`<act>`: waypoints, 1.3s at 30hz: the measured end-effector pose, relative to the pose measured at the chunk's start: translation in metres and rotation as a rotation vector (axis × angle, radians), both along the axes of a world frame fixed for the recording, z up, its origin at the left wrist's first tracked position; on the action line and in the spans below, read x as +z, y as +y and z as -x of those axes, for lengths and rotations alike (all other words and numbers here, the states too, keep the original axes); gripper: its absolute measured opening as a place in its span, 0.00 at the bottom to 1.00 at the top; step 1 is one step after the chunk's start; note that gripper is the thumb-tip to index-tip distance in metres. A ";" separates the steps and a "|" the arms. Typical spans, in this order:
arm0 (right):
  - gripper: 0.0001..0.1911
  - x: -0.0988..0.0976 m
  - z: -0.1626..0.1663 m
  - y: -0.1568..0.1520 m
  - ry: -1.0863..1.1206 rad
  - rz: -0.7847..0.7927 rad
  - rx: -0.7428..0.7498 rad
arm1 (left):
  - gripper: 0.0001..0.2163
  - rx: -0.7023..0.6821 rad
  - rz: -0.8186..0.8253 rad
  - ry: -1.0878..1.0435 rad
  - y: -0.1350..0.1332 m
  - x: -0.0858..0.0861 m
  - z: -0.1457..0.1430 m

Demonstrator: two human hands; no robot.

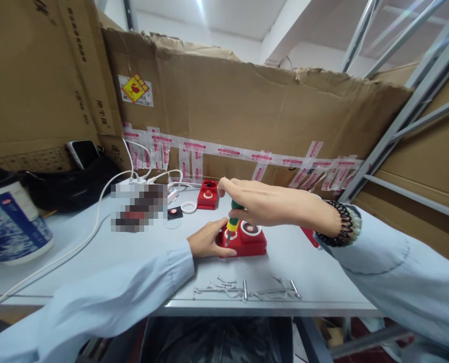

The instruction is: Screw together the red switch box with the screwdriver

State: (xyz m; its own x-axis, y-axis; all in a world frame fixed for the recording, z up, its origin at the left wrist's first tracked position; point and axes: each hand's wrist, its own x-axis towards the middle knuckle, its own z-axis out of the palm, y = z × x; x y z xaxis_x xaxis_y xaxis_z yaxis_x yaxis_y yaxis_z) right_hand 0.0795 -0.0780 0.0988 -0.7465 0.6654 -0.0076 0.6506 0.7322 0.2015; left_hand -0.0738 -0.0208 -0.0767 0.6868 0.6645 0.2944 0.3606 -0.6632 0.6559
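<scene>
A red box-shaped device (249,247) sits on the table, with a white-ringed round dial (251,229) on the right of its top. My left hand (208,239) grips the left side of this box, thumb along its front edge. In my right hand (260,202) is a screwdriver (232,225) with a green and yellow handle. Its tip points down at the near left corner of the box top, where a screw head seems to be. The palm lies over the handle's top, hiding most of the green part.
Loose screws (226,282) and metal rods (245,290) lie near the front edge. Behind are another red device (207,197), a white ring (188,207) and a black square plate (174,213). A large cup (14,222) and white cable (95,222) are left. Cardboard (224,106) walls the back.
</scene>
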 end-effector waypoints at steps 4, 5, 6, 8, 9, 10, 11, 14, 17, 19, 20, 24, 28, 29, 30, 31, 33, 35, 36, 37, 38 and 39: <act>0.24 -0.007 0.006 0.001 0.057 -0.129 -0.130 | 0.26 0.009 0.008 0.008 -0.001 0.001 0.000; 0.25 -0.009 0.008 0.002 0.064 -0.174 -0.182 | 0.26 0.014 0.017 0.010 -0.002 0.001 0.000; 0.24 -0.009 0.009 0.003 0.065 -0.202 -0.218 | 0.26 0.016 0.026 0.010 -0.002 0.001 0.000; 0.20 -0.008 0.009 0.004 0.062 -0.178 -0.201 | 0.27 0.011 0.032 0.003 -0.002 0.001 0.000; 0.19 -0.006 0.008 0.004 0.063 -0.132 -0.152 | 0.27 0.005 0.030 -0.002 -0.002 0.001 0.000; 0.18 -0.003 0.007 0.003 0.065 -0.077 -0.093 | 0.27 0.000 0.027 -0.004 -0.002 0.001 0.000; 0.19 -0.001 0.005 0.002 0.062 -0.020 -0.039 | 0.27 -0.002 0.025 -0.003 -0.002 0.001 0.000; 0.20 0.002 -0.001 -0.001 0.039 0.088 0.027 | 0.25 -0.001 0.021 0.017 -0.001 0.000 0.000; 0.18 -0.004 -0.001 0.000 0.100 0.029 -0.045 | 0.26 0.013 0.014 0.018 -0.001 0.000 0.000; 0.18 -0.008 0.000 0.003 0.165 -0.007 -0.055 | 0.27 0.011 0.018 0.007 -0.001 0.001 0.000; 0.17 -0.009 0.000 0.005 0.188 0.004 -0.030 | 0.27 0.003 0.021 0.005 -0.001 0.001 0.000; 0.19 -0.003 0.001 0.006 0.204 0.139 0.091 | 0.28 -0.007 0.011 0.012 0.000 0.001 0.000; 0.15 -0.002 0.002 0.004 0.174 0.159 0.039 | 0.31 0.014 0.005 0.022 0.001 0.000 0.000; 0.13 -0.004 0.002 0.004 0.177 0.127 0.015 | 0.30 0.007 0.006 0.017 0.001 0.000 0.000; 0.12 -0.006 0.003 0.005 0.183 0.090 -0.010 | 0.30 -0.003 0.008 0.012 0.001 0.000 0.000; 0.11 -0.007 0.004 0.006 0.195 0.060 -0.028 | 0.29 -0.013 0.010 0.008 0.000 0.000 0.000; 0.12 -0.008 0.004 0.007 0.225 0.052 -0.013 | 0.27 -0.022 0.016 0.005 0.001 0.000 0.000; 0.16 -0.005 0.004 0.007 0.233 0.114 0.058 | 0.27 -0.017 0.016 0.013 0.001 0.000 0.000; 0.19 -0.002 0.004 0.006 0.224 0.153 0.088 | 0.27 -0.016 0.015 0.016 0.001 -0.001 0.000; 0.21 0.000 0.004 0.005 0.212 0.184 0.105 | 0.27 -0.018 0.012 0.017 0.001 -0.001 0.000; 0.22 0.002 0.003 0.004 0.201 0.201 0.113 | 0.27 -0.020 0.007 0.018 0.001 -0.001 0.000; 0.22 0.002 0.003 0.004 0.195 0.201 0.116 | 0.27 -0.021 0.001 0.019 0.001 -0.001 0.000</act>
